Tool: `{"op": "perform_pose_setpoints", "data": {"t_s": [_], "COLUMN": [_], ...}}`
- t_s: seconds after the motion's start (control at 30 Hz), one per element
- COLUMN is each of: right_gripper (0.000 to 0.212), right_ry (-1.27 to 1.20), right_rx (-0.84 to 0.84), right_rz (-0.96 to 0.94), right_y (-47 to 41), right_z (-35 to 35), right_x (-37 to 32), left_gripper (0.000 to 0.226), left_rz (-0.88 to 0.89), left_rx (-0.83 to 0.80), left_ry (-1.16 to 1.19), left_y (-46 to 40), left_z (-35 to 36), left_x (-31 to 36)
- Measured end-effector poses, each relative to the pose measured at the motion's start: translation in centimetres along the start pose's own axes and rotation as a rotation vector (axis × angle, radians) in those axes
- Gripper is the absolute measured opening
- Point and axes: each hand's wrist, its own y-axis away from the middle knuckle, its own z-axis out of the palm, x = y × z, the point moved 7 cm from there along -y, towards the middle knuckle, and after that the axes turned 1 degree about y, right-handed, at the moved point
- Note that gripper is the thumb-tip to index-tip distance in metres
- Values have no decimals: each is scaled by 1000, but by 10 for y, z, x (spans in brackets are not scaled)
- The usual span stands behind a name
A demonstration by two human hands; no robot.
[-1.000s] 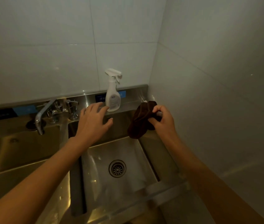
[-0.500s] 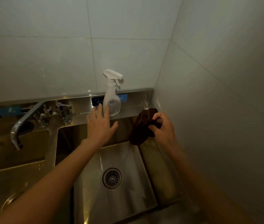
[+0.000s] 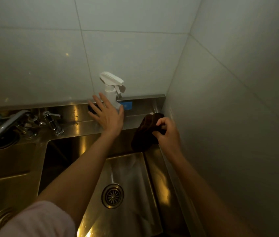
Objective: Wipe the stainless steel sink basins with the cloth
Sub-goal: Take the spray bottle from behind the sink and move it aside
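Right grip (image 3: 167, 132): I have the fingers curled and clamped on the dark brown cloth (image 3: 145, 132), which hangs bunched from that hand, over the far right corner of the right sink basin (image 3: 126, 168) and close to the side wall. Left grip (image 3: 108, 115): my fingers are apart and straight, holding nothing, stretched out over the back ledge (image 3: 77, 127). Just beyond those fingertips the white spray bottle (image 3: 112, 89) stands upright on the ledge; the thumb side of the hand overlaps the bottle's base, and I cannot tell whether it touches. Between my two hands the ledge meets the basin's rear wall. Below and between my forearms lies the round drain (image 3: 112, 196) in the basin floor. Well to the left of the left grip I see the faucet (image 3: 0, 130) with its valve handles (image 3: 51, 122), and the left basin (image 3: 7, 168) under the spout. My left arm shows a pale pink sleeve (image 3: 37, 219).
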Motion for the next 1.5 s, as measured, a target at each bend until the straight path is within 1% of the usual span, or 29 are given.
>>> {"op": "perform_pose_setpoints", "data": {"t_s": [0.07, 0.17, 0.27, 0.33, 0.53, 0.73, 0.83, 0.9, 0.97, 1.03, 1.2, 1.33, 1.5], "right_gripper": [29, 31, 31, 30, 36, 37, 42, 46, 46, 41, 27, 29, 36], "right_ry": [5, 32, 7, 7, 8, 14, 13, 14, 27, 45, 84, 42, 26], "right_rx": [-23, -40, -55, -49, -31, -13, -21, -19, -15, -5, 7, -6, 11], "right_rz": [8, 8, 26, 36, 44, 26, 5, -6, -19, -31, -86, -108, -193], "right_y": [-3, -5, -5, -5, -1, 8, 16, 22, 29, 37, 65, 91, 120], "right_z": [3, 3, 2, 0, -8, -17, -23, -26, -28, -28, -24, -16, 1], "right_x": [5, 9, 15, 20, 30, 29, 23, 17, 9, -1, -33, -61, -96], "left_gripper": [86, 79, 73, 71, 64, 62, 61, 61, 60, 60, 63, 62, 62], "left_rz": [-33, -76, -78, -94, -86, -81, -44, -5, 46, 98, 219, 317, 394], "left_rx": [48, 129, 231, 267, 327, 329, 343, 354, 369, 369, 314, 271, 159], "left_ry": [49, 139, 236, 291, 356, 344, 344, 351, 364, 402, 513, 528, 546], "left_y": [-8, -17, -22, -25, -23, -16, -7, 1, 9, 20, 56, 91, 131], "left_z": [7, 13, 14, 16, 18, 14, 2, -14, -38, -67, -147, -206, -257], "left_x": [4, 5, 5, 5, 7, 8, 11, 15, 18, 19, 9, -5, -36]}}
